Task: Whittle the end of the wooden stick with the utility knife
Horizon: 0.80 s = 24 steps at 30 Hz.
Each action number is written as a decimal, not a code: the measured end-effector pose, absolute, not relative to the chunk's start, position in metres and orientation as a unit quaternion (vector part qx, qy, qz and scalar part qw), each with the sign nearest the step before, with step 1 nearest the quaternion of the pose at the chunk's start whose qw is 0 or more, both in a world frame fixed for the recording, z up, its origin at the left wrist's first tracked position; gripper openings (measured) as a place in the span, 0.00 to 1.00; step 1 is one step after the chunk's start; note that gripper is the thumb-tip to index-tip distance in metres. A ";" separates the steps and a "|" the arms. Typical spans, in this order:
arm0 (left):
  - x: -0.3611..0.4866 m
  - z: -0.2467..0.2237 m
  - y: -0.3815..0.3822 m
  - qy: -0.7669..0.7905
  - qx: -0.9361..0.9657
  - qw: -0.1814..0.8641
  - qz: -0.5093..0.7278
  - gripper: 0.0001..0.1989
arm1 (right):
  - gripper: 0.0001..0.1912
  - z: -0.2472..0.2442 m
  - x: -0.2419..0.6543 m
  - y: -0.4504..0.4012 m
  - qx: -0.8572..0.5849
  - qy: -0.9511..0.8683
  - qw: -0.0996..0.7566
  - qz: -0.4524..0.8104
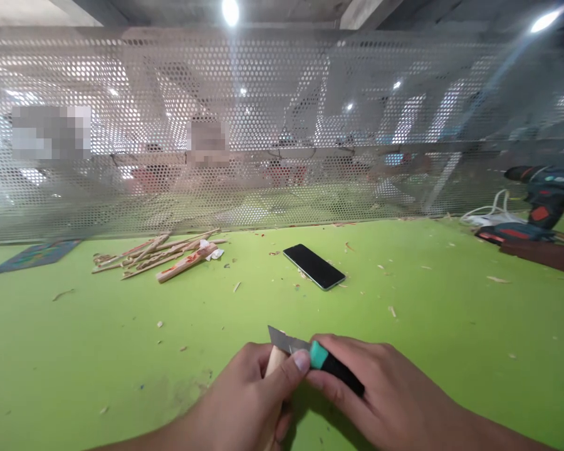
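Observation:
My left hand [258, 388] is closed round a pale wooden stick [276, 361], whose upper end shows between thumb and fingers. My right hand [380, 388] grips a utility knife [338, 371] with a black and teal handle. The knife's grey blade points left and lies across the top of the stick. My left thumb rests against the blade near the handle. The stick's lower part is mostly hidden by my left hand.
A black phone [314, 266] lies beyond my hands on the green table [122, 351]. Wooden sticks [160, 254] are piled back left, near a patterned sheet [35, 255]. A cordless drill [545, 200] stands far right. Wood shavings are scattered about; a perforated screen [263, 125] borders the back.

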<state>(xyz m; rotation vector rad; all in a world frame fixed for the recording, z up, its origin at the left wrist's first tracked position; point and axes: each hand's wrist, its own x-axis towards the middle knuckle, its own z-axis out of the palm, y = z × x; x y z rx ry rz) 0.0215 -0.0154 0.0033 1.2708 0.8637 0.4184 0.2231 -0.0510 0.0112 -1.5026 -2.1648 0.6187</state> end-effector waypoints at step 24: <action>0.018 -0.002 -0.014 0.356 0.575 0.718 0.164 0.30 | 0.24 0.024 0.244 -0.038 -0.442 -0.830 0.181 0.289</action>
